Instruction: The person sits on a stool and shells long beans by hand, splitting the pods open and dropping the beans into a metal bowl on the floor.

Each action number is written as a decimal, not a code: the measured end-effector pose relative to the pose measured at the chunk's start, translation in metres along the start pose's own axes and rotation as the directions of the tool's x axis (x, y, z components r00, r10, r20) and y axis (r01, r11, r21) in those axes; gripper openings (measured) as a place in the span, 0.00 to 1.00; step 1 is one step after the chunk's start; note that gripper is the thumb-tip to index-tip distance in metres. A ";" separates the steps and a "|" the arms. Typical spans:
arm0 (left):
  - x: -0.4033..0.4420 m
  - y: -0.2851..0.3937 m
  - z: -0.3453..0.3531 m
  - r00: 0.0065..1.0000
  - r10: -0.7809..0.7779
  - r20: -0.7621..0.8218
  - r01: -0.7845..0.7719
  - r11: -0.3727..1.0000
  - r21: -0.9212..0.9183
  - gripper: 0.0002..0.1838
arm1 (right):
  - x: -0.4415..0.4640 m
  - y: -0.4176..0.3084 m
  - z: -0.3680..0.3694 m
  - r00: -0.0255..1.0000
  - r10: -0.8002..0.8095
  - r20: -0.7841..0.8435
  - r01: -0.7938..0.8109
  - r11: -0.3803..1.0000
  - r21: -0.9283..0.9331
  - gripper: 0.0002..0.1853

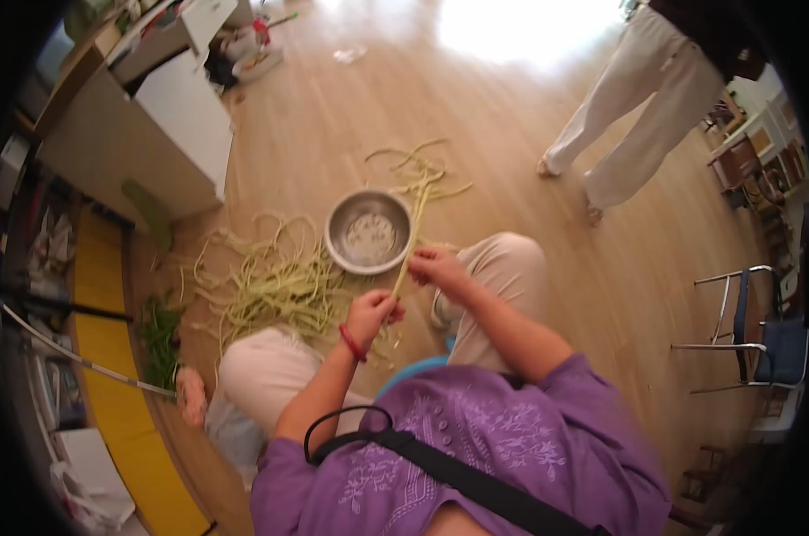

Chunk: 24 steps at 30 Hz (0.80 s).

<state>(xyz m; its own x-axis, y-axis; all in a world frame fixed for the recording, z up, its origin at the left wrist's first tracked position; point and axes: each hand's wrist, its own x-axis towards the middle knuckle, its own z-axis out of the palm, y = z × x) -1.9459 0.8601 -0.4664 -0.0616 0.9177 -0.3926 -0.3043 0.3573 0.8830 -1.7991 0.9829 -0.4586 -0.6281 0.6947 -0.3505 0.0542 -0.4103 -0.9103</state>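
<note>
My left hand, with a red band on its wrist, is closed around the lower end of a bundle of long beans. These are long, thin, pale green strands whose far ends fan out on the floor. Slightly higher, my right hand pinches the same bundle from its right side. A round metal bowl stands on the floor just beyond my hands, with pale bits inside. Left of it, more loose long beans lie in a tangled pile.
Dark green leaves lie on the floor at left, by a yellow panel. A white cabinet stands at upper left. Another person in pale trousers stands at upper right. A metal-framed chair is at right.
</note>
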 end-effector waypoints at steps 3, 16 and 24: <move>-0.002 0.003 -0.001 0.997 -0.045 -0.068 0.036 0.992 -0.122 0.08 | -0.002 -0.002 0.004 0.994 0.083 0.072 -0.092 0.988 0.125 0.09; 0.005 -0.008 -0.001 0.993 -0.112 -0.045 0.104 0.984 -0.142 0.09 | 0.001 0.014 0.012 0.982 0.157 0.108 -0.160 0.987 0.025 0.08; 0.012 -0.021 -0.009 0.998 -0.068 -0.017 0.067 0.997 -0.048 0.10 | 0.003 0.015 0.008 0.995 0.097 -0.017 -0.095 0.992 0.083 0.08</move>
<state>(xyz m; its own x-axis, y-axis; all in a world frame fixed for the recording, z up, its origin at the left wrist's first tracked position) -1.9489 0.8617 -0.4916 -0.0567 0.8883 -0.4558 -0.3533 0.4091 0.8413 -1.8066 0.9740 -0.4716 -0.6069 0.6615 -0.4405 0.0493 -0.5218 -0.8516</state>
